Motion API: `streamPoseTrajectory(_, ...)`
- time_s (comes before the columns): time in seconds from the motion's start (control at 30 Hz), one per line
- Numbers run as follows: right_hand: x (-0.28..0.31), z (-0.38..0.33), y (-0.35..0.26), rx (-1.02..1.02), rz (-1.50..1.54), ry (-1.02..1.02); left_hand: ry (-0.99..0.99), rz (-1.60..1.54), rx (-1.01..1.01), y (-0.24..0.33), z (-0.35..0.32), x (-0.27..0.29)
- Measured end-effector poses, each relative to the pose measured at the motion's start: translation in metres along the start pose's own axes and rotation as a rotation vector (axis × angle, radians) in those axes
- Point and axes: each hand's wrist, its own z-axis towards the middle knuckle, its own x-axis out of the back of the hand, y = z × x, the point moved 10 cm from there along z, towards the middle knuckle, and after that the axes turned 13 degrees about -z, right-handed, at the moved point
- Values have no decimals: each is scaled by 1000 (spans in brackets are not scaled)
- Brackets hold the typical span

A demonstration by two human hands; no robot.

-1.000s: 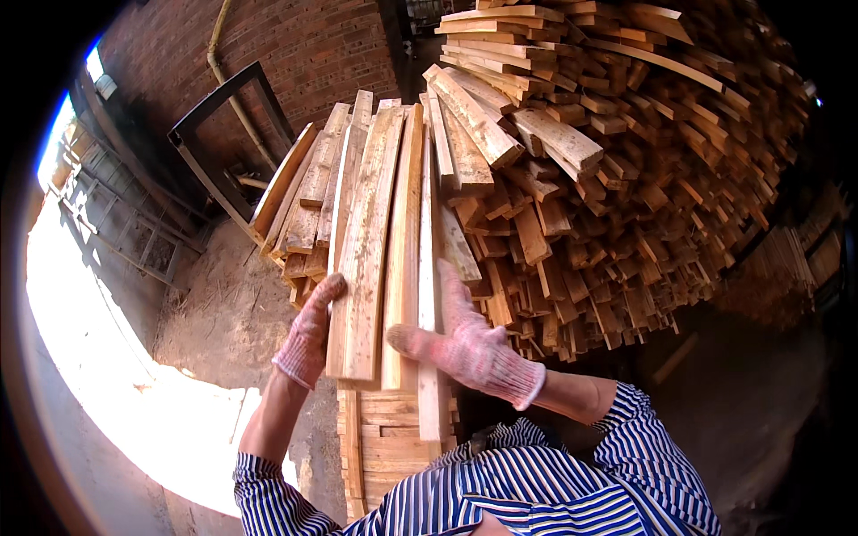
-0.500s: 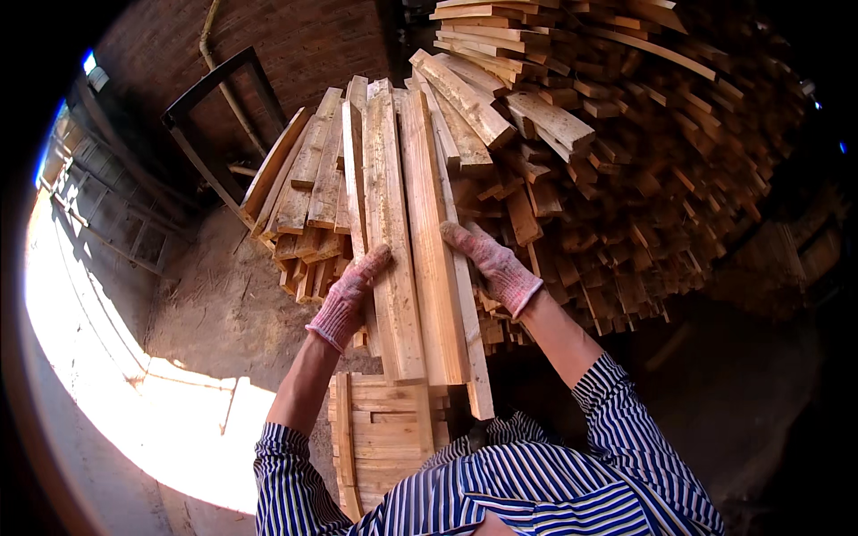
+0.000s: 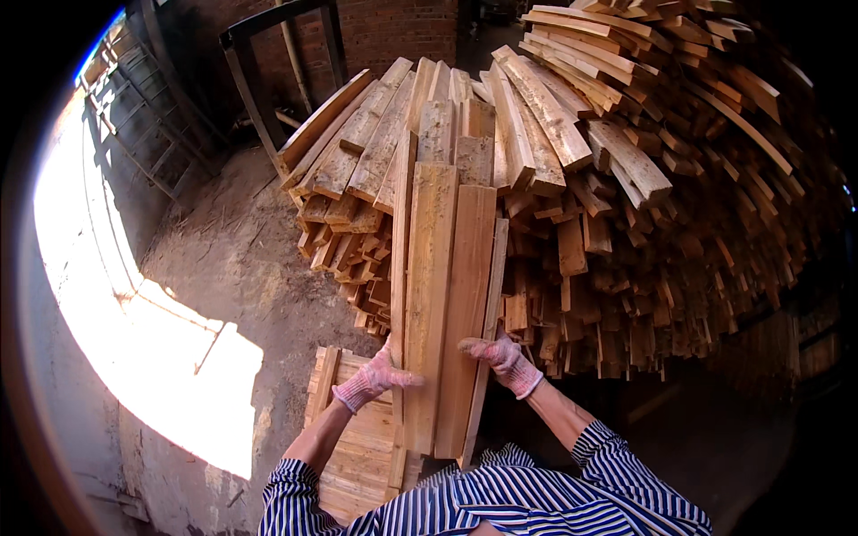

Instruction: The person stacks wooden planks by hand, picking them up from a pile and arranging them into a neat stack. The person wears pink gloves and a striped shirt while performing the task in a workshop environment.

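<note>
Several long wooden boards [image 3: 431, 286] stand side by side between my hands, pointing away from me with their near ends close to my body. My left hand [image 3: 377, 377], in a pinkish-white knit glove, grips the bundle's left edge, its thumb lying over the top face. On the right edge, my right hand [image 3: 508, 364] in a matching glove holds the bundle the same way. The fingers under the boards are hidden. Just beyond the bundle's far end lie the boards of a stacked pile [image 3: 384, 152].
A far larger heap of boards [image 3: 643, 241] rises on the right. Low at the left, partly behind my left arm, is a neat stack of short planks [image 3: 349, 456]. A dark frame [image 3: 255, 98] leans near the brick wall [image 3: 393, 40]. Bright sunlight falls on the left floor.
Both hands have drawn the boards back toward my body, so their far ends have slid nearer. My view has turned a little left, and the pile sits farther right.
</note>
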Motion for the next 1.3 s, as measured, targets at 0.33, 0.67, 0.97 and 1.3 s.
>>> streamPoseTrajectory(0.33, -133, -59, 92, -375, -522, -109, 273, 59, -9, 5, -107, 72)
streamPoseTrajectory(0.67, -301, 62, 149, -354, -853, -714, 632, 153, -154, 35, -327, 120)
streamPoseTrajectory(0.97, -352, 0, 344, -639, -470, -996, 686, 582, 313, -271, -421, 207)
streamPoseTrajectory(1.3, -326, -93, 472, -679, -301, -938, 764, 476, -169, -361, -395, 252)
